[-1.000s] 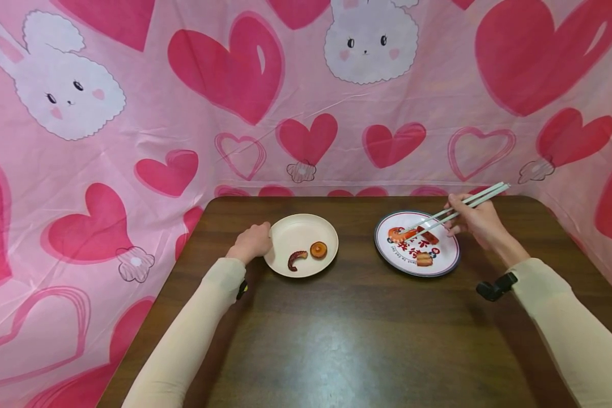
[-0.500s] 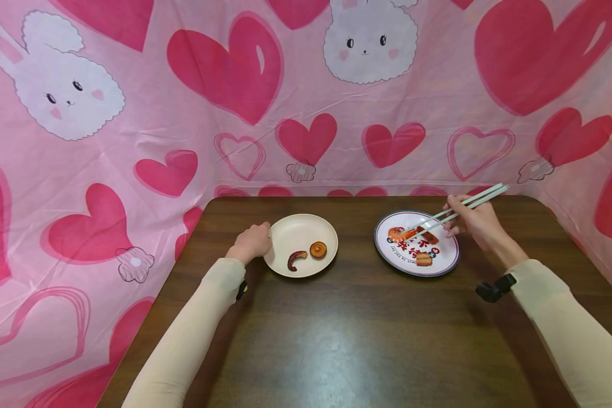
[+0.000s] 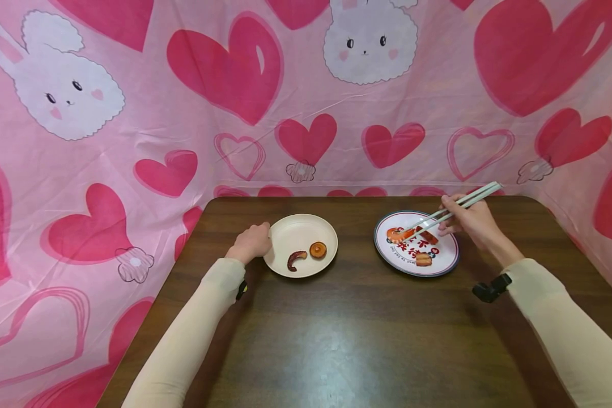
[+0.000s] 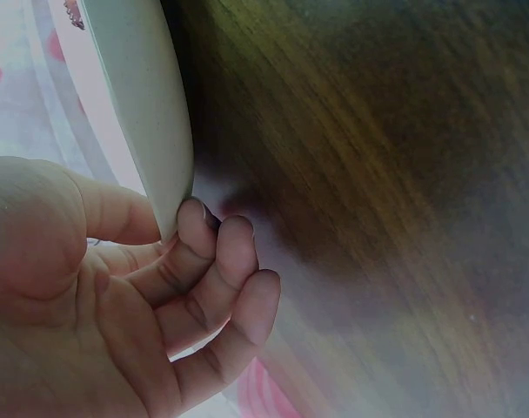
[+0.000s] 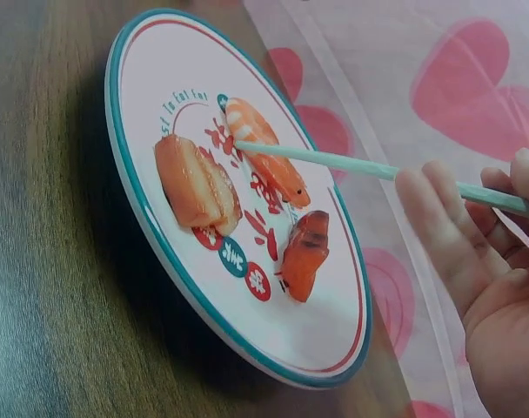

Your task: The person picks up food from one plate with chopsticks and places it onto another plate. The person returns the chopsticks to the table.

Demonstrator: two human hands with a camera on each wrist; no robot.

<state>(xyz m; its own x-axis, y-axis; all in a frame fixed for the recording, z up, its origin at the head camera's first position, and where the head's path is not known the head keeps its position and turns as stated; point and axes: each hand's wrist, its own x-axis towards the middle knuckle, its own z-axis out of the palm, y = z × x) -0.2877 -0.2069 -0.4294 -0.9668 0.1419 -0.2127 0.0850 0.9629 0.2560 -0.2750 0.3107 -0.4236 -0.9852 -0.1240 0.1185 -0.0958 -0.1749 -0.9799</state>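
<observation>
My left hand [image 3: 251,242] pinches the left rim of a cream plate [image 3: 296,229]; in the left wrist view the thumb lies inside the rim [image 4: 147,113] and the curled fingers under it. On that plate lie a dark red octopus tentacle [image 3: 292,260] and a brown mushroom cap [image 3: 318,250]. My right hand [image 3: 471,222] holds a pair of pale green chopsticks [image 3: 476,196], their tips down at an orange shrimp [image 3: 399,235] on the patterned plate [image 3: 405,219]. Beside the shrimp are a reddish-brown food piece [image 5: 306,257] and a glossy tan, ridged piece [image 5: 190,185].
Both plates stand near the back of a brown wooden table [image 3: 326,340], with a gap of bare wood between them. Behind and on both sides hangs a pink cloth [image 3: 311,96] printed with hearts and rabbits. A black wrist camera [image 3: 491,288] sits below the right wrist.
My right hand has shifted slightly left, and the upper ends of the chopsticks have swung left with it, tips staying at the shrimp. The left hand and cream plate have not moved.
</observation>
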